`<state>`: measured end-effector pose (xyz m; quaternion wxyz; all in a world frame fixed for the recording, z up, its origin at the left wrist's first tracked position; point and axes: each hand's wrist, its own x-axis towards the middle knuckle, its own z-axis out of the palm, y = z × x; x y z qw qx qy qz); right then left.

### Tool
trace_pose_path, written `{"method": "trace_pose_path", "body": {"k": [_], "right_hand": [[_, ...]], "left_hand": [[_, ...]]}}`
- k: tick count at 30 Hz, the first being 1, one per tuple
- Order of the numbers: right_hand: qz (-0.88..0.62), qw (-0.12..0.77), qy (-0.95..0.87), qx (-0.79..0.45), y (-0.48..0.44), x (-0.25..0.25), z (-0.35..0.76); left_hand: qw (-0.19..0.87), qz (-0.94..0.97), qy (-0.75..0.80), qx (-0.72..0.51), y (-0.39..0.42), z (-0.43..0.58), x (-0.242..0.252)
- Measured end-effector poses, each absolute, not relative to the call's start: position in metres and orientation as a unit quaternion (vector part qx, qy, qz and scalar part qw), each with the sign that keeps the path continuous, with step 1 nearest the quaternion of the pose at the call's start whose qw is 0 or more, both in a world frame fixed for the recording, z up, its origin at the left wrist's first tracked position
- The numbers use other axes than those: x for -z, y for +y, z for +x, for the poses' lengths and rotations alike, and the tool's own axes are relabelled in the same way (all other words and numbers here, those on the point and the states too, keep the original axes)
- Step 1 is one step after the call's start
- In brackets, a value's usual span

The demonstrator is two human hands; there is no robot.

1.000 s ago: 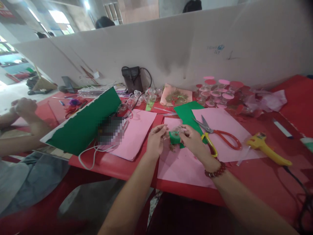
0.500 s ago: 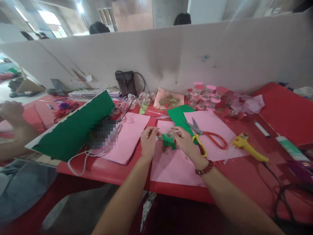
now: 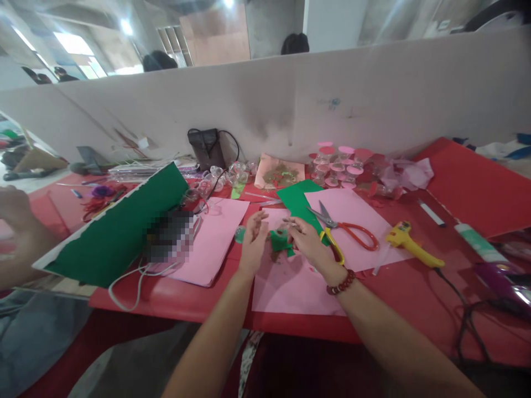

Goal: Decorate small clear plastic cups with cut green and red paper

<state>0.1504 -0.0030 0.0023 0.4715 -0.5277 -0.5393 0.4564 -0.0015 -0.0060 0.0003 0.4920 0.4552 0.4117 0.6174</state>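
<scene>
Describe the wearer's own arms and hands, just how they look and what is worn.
No sleeves show: the left arm and right arm are bare. The left hand and right hand wear no gloves, and no watch shows. The right wrist carries a bracelet of round, dark red beads.

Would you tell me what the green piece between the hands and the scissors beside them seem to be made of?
The green piece looks like thin matte paper or foam sheet, since it is crumpled. The scissors have shiny metal-looking blades and glossy, probably plastic handles, red and yellow.
</scene>
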Motion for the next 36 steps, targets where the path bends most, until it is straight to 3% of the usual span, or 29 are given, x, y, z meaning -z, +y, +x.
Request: {"method": "trace_pose_path", "body": {"k": [4, 10, 19, 30, 36], "right_hand": [[-0.501, 0.475, -0.556, -0.463, -0.003, 0.001, 0.148], [-0.488, 0.468, -0.549, -0.491, -0.003, 0.006, 0.144], [-0.493, 0.518, -0.553, -0.427, 0.000, 0.008, 0.152], [-0.536, 0.432, -0.691, -0.222, -0.008, 0.006, 0.153], [-0.562, 0.465, -0.663, -0.171, -0.001, 0.006, 0.158]], "left_hand": [[0.623, 0.437, 0.347, -0.548, -0.004, -0.001, 0.004], [0.660, 0.381, 0.345, -0.547, -0.001, -0.004, 0.010], [0.645, 0.355, 0.333, -0.589, 0.001, -0.004, 0.006], [0.595, 0.426, 0.373, -0.570, -0.003, -0.001, 0.007], [0.631, 0.371, 0.345, -0.588, 0.003, -0.005, 0.010]]}}
